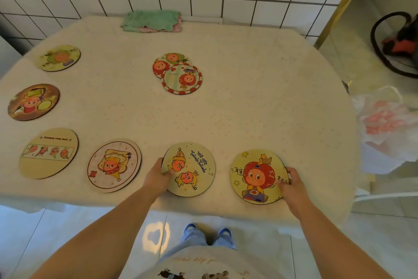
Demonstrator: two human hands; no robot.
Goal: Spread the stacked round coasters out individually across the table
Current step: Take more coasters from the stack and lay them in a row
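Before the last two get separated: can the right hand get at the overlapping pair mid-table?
Probably yes. The table between the right hand and the overlapping pair is bare, but it must first release the apple-head coaster.

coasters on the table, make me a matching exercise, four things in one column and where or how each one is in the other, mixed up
Things:
1. "we are Twinkle Twinkle" coaster
2. apple-head character coaster
3. red-bordered coaster
4. green cloth

Places or states:
A. folded at the far edge of the table, by the tiled wall
B. held at its left edge by the left hand
C. overlapping another coaster mid-table
D. held at its right edge by the right hand

Pairs: 1-B, 2-D, 3-C, 4-A
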